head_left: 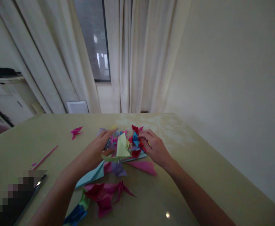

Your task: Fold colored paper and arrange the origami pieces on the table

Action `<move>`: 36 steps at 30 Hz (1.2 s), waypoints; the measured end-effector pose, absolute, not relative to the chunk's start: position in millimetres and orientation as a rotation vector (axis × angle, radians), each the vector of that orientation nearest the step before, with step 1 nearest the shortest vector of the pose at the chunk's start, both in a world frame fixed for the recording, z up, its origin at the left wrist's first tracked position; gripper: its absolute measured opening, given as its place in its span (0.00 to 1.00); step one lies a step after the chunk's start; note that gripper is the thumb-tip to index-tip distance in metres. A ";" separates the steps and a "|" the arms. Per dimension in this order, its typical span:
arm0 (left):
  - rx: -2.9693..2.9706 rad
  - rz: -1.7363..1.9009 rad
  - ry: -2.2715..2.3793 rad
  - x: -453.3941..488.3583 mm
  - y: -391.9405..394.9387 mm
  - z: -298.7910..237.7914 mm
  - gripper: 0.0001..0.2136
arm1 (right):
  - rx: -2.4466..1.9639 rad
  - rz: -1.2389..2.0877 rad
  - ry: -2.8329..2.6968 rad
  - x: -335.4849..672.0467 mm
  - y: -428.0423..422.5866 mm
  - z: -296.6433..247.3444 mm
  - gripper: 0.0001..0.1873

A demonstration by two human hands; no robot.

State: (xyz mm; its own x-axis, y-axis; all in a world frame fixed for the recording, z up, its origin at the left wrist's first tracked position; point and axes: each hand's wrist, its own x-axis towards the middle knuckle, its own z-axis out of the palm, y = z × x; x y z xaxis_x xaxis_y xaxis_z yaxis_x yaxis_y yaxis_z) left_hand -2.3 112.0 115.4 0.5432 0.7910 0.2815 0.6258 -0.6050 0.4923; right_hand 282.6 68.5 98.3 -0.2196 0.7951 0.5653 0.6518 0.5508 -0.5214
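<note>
A heap of colourful folded paper pieces [122,146], many shaped like origami cranes, lies on the table between my two hands. My left hand [102,144] curves around the heap's left side, thumb low and fingers over the top. On the opposite side, my right hand [155,147] has its bent fingers against a red and blue paper piece [135,138]. Its fingertips are partly hidden among the papers. Below the heap, a pink folded strip [143,167], a light blue folded paper [91,175] and a purple piece [118,169] stick out.
Nearer to me lie a large pink origami crane [104,196] and a blue folded piece [76,215]. A small pink crane [76,132] and a thin pink stick [45,157] rest on the left of the table [180,188]. A dark, partly pixelated object [31,194] sits front left.
</note>
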 end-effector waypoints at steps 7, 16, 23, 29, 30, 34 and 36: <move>2.449 0.614 1.414 -37.5 76.5 137.9 0.27 | -1.294 0.326 -2.248 265.6 47.0 103.7 0.25; 2.240 -0.072 1.602 -77.8 -4.0 26.0 0.62 | -1.231 0.492 -2.583 232.9 41.5 43.2 0.50; 2.433 0.243 1.510 -5.4 -8.3 8.9 0.54 | -1.268 0.345 -2.256 245.8 58.1 67.8 0.11; 2.519 0.344 1.578 21.4 46.9 28.3 0.25 | -1.163 0.323 -1.751 295.5 57.5 103.7 0.15; 2.510 0.338 1.645 19.3 56.6 31.4 0.24 | -1.202 0.365 -1.692 305.5 55.4 98.8 0.19; 2.434 0.294 1.877 9.1 73.9 48.5 0.29 | -1.438 0.565 -1.491 340.4 38.5 50.9 0.30; 2.428 0.266 1.965 12.7 68.9 61.5 0.29 | -1.495 0.605 -1.452 349.3 26.7 25.4 0.30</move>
State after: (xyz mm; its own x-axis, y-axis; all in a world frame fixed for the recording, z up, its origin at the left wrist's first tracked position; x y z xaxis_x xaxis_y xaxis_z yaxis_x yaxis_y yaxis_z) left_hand 12.7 68.9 61.5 0.1995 0.9716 0.1272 0.9705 -0.2139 0.1116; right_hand 349.3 26.7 25.4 0.1783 0.9511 0.2522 0.4910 0.1361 -0.8604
